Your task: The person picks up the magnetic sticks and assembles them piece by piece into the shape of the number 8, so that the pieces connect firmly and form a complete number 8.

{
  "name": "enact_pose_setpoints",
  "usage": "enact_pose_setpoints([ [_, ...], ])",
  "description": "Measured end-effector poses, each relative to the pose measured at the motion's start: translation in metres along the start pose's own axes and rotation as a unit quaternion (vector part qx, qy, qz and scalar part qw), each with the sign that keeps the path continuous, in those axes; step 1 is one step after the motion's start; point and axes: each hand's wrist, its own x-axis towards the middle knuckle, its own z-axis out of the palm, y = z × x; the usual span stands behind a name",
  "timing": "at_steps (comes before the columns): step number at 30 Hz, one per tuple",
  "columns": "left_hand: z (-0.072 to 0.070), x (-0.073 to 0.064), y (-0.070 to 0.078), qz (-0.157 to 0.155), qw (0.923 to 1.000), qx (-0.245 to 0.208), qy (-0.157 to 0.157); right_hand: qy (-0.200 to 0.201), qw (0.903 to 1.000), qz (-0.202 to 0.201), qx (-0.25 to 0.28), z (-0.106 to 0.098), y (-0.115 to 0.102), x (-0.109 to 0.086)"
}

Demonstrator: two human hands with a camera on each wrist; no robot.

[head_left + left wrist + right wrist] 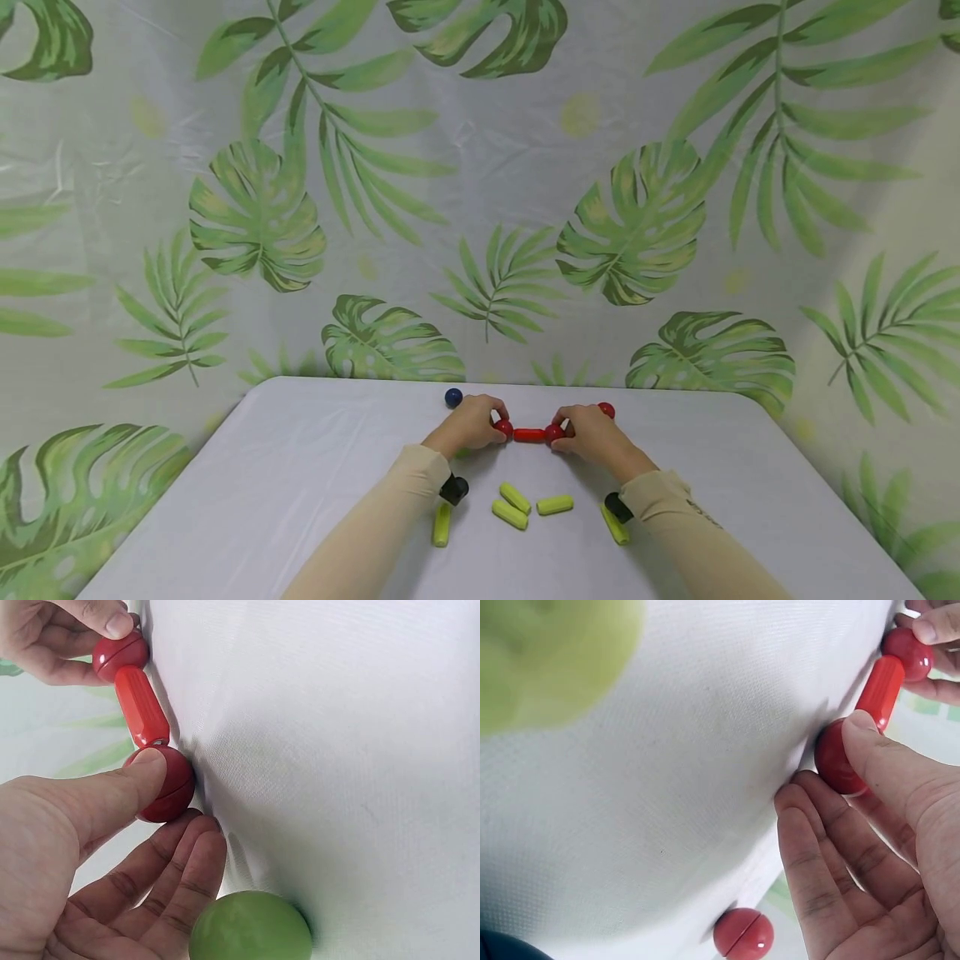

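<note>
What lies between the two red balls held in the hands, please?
A red faceted rod lies there, as the head and both wrist views show.

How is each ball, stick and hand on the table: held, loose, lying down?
Left hand: pinching a red ball
Right hand: pinching another red ball
Left red ball: held
Right red ball: held
Red stick: between the held balls; can't tell if fastened
Third red ball: loose
Blue ball: loose
Green ball: loose
Five yellow-green sticks: lying down, loose
</note>
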Motion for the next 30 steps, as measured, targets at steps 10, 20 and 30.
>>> enact_pose_setpoints([
  [10,-0.0015,-0.0027,0.0022,-0.001,1.0000,-0.007,0.003,-0.001,1.0000,0.009,0.002,0.0006,-0.0011,0.0018],
  [20,-0.0011,-0.0027,0.0034,-0.004,0.9999,-0.011,0.004,-0.006,0.9996,0.027,0.010,-0.0004,-0.0056,-0.0005],
  [30,-0.0006,-0.0015,0.0038,-0.011,0.9999,-0.008,-0.005,-0.021,0.9993,0.025,0.017,0.0001,-0.0031,0.0022],
])
